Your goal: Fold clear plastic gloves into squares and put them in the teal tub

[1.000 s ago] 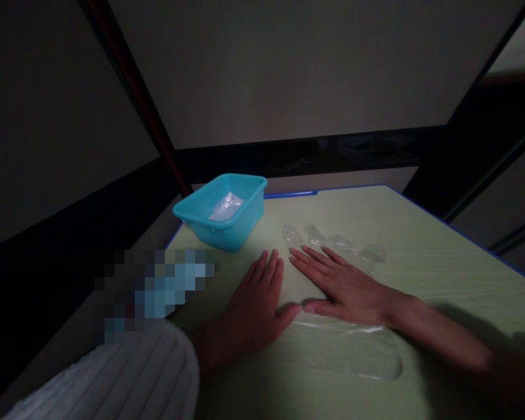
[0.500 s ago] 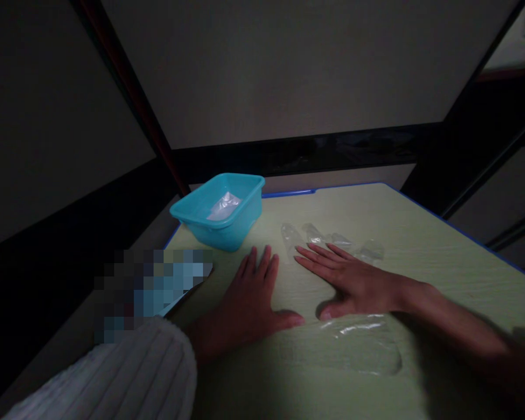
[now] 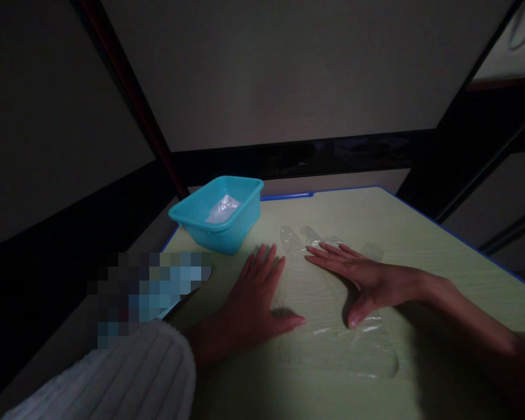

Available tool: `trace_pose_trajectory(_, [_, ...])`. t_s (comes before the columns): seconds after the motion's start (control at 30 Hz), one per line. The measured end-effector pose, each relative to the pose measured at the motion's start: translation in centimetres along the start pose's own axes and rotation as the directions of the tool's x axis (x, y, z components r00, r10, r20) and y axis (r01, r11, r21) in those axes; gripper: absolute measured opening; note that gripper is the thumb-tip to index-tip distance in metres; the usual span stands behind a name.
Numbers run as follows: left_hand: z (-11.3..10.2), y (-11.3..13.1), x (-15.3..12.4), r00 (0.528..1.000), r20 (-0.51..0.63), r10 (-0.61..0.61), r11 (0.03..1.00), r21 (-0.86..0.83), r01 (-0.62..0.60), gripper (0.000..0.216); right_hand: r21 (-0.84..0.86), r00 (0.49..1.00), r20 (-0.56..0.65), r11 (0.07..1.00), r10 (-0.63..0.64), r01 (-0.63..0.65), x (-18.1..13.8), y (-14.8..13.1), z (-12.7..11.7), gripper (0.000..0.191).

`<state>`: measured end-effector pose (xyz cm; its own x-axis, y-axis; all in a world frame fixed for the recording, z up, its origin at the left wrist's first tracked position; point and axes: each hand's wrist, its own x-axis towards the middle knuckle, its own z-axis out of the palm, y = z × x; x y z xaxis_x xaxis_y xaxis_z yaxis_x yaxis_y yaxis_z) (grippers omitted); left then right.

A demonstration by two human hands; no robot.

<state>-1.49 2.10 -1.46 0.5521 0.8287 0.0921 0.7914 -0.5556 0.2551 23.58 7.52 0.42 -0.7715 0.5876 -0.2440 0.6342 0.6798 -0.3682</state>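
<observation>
A clear plastic glove (image 3: 332, 344) lies flat on the pale green table (image 3: 429, 245), its fingers pointing away from me. My left hand (image 3: 251, 300) rests flat at the glove's left side, fingers stretched out and together. My right hand (image 3: 367, 277) lies open on top of the glove, palm down, thumb spread toward me. Neither hand grips anything. The room is dim.
A teal plastic tub (image 3: 219, 213) with clear plastic inside stands at the table's far left corner. A blurred-out patch (image 3: 149, 289) sits at the left edge. Dark bed-frame rails (image 3: 297, 157) run behind the table. The table has a blue rim.
My right hand has slid to the right across the glove, and its thumb has spread wider. My left hand has stayed almost in place.
</observation>
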Motion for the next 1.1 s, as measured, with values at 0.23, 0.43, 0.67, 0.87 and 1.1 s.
trace_pose_trajectory(0.23, [-0.3,1.9,-1.2,0.898,-0.193,0.396,0.903,-0.096,-0.419,0.036,0.044,0.998,0.052,0.998,-0.040,0.038,0.6,-2.2,0.2,0.112])
trace_pose_trajectory(0.43, [-0.4,2.5,-1.0,0.830,-0.025,0.558,0.823,-0.116,-0.556,0.035,0.078,0.997,0.072,0.996,-0.038,0.033,0.7,-3.4,0.6,0.114])
trace_pose_trajectory(0.67, [-1.1,2.5,-1.1,0.800,0.174,0.575,0.818,-0.159,-0.553,0.064,0.069,0.997,0.066,0.997,-0.050,0.046,0.8,-2.7,0.3,0.107])
trace_pose_trajectory(0.87, [-1.2,2.3,-1.3,0.789,0.188,0.585,0.810,-0.187,-0.556,0.064,0.059,0.995,-0.096,0.998,0.008,-0.002,0.6,0.2,0.3,0.076])
trace_pose_trajectory(1.1, [-1.1,2.2,-1.3,0.778,0.191,0.599,0.801,-0.170,-0.575,0.065,0.041,0.909,-0.374,0.982,0.184,-0.183,1.5,3.3,0.6,0.067])
